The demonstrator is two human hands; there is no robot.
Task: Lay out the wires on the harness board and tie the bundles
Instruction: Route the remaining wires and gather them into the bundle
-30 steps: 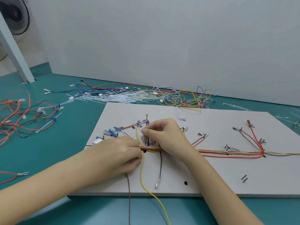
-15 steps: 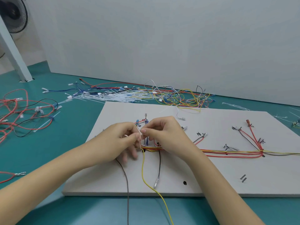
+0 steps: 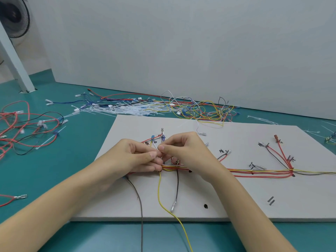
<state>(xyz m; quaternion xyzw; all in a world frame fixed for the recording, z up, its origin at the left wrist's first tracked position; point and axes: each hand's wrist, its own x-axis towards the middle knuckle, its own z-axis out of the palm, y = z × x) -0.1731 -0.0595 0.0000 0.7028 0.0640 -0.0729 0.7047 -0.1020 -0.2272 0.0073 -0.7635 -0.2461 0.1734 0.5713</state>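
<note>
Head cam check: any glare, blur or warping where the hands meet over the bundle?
Head view: soft even light, no glare; left hand and right hand sharp, faint shadows on the harness board; wide-angle bend at the edges; the pinched item is too small to identify.

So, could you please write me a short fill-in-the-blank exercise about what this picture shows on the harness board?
1. The wires are laid out on a flat board whose colour is ____.
2. The long wire that runs off the board's near edge beside the grey wire is ____.
3. The left hand and right hand meet over the ____ end of the wire bundle.
4. The table under the board is ____.

Missing words: white; yellow; left; green
</note>
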